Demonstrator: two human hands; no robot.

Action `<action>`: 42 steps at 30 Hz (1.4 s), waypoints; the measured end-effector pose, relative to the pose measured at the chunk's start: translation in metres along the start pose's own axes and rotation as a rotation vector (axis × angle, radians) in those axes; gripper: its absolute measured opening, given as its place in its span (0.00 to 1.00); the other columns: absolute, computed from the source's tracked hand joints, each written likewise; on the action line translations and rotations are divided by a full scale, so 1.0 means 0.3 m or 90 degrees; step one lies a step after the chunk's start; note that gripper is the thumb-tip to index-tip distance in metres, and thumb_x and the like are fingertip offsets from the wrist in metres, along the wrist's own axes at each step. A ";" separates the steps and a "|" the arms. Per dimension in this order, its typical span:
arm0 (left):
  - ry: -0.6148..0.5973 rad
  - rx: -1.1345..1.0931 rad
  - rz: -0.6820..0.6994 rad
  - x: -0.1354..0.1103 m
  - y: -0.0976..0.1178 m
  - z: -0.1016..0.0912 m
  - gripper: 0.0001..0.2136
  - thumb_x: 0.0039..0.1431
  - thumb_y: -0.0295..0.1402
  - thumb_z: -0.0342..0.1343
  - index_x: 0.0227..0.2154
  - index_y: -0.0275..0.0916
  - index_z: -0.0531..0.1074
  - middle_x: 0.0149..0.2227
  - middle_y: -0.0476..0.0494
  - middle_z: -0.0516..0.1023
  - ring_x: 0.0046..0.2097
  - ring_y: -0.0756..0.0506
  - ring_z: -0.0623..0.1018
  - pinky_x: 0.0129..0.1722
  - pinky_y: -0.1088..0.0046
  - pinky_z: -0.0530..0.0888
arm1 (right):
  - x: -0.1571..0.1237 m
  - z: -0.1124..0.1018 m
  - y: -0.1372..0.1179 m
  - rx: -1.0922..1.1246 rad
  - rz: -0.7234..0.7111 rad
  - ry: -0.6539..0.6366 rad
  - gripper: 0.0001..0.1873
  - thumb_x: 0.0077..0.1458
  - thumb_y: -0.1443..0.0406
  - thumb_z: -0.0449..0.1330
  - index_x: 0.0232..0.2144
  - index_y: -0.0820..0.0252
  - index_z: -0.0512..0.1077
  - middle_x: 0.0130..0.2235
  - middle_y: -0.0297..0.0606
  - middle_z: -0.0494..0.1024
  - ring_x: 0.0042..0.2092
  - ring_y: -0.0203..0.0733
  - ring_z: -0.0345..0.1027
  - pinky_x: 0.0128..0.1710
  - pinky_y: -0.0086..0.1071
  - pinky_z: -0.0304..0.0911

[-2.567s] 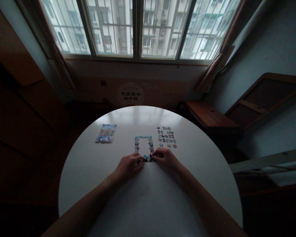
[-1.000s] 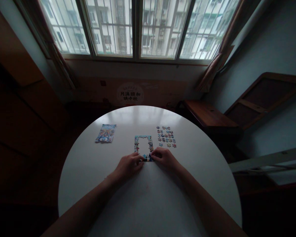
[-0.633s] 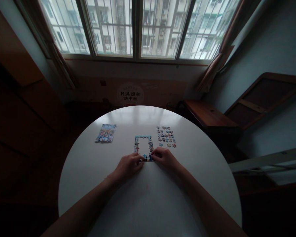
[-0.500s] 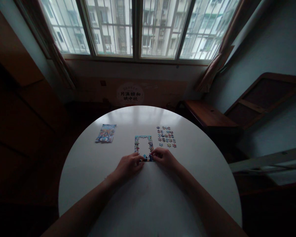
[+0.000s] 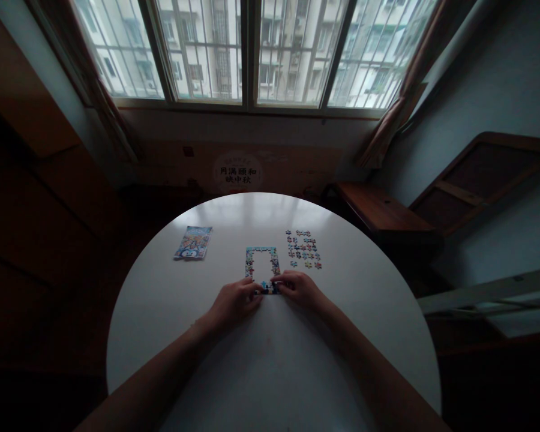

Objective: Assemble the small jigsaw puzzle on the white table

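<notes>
A jigsaw puzzle frame, joined as a rectangle round a bare middle, lies on the white table. My left hand rests at its lower left corner, fingers bent and closed on the bottom edge. My right hand is at the lower right corner, thumb and fingers pinched at a dark jigsaw piece there; the fingertips partly hide it. A light blue piece shows between the hands, just inside the bottom edge. Loose jigsaw pieces are laid out in rows to the right of the frame.
A printed picture sheet or packet lies on the left of the round table. Beyond the table are a barred window and curtains. A wooden bench stands at the right, beside a leaning wooden frame.
My right hand's fingers have shifted slightly left along the lower right corner of the puzzle. The left hand and the loose pieces look the same.
</notes>
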State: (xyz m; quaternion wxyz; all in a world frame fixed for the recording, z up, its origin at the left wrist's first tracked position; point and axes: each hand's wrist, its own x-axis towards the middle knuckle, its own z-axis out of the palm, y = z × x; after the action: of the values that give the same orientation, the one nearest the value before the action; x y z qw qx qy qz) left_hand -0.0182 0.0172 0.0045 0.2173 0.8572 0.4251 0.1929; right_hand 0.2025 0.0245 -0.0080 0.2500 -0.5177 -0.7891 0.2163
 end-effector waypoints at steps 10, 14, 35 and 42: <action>0.005 0.005 0.010 0.001 -0.008 0.008 0.10 0.56 0.32 0.52 0.39 0.46 0.75 0.34 0.50 0.74 0.30 0.52 0.73 0.32 0.79 0.67 | -0.001 0.000 -0.004 -0.010 -0.009 -0.003 0.12 0.51 0.69 0.58 0.37 0.55 0.78 0.27 0.34 0.72 0.28 0.34 0.61 0.29 0.26 0.53; 0.015 0.003 0.018 0.001 -0.011 0.012 0.10 0.57 0.32 0.52 0.39 0.46 0.75 0.36 0.50 0.75 0.32 0.51 0.74 0.33 0.79 0.67 | -0.002 0.006 -0.001 -0.004 -0.013 0.003 0.10 0.52 0.66 0.58 0.36 0.56 0.78 0.27 0.34 0.72 0.28 0.33 0.62 0.30 0.25 0.54; -0.008 0.004 0.015 0.003 -0.009 0.006 0.11 0.57 0.32 0.51 0.42 0.46 0.74 0.34 0.50 0.74 0.32 0.52 0.74 0.33 0.80 0.67 | 0.001 0.026 -0.010 0.033 0.055 0.072 0.11 0.50 0.67 0.57 0.35 0.57 0.77 0.27 0.34 0.76 0.27 0.34 0.63 0.29 0.26 0.56; 0.000 0.000 0.027 0.001 -0.006 0.001 0.12 0.58 0.32 0.51 0.43 0.46 0.74 0.33 0.50 0.74 0.32 0.52 0.74 0.32 0.79 0.66 | 0.001 0.016 0.008 0.079 0.019 0.051 0.11 0.47 0.71 0.55 0.30 0.59 0.78 0.28 0.34 0.75 0.27 0.33 0.63 0.29 0.26 0.56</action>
State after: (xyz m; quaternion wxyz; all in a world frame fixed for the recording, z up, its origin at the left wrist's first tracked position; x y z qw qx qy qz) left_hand -0.0191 0.0183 0.0033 0.2136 0.8662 0.4064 0.1974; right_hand 0.2011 0.0254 -0.0132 0.3097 -0.5212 -0.7558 0.2474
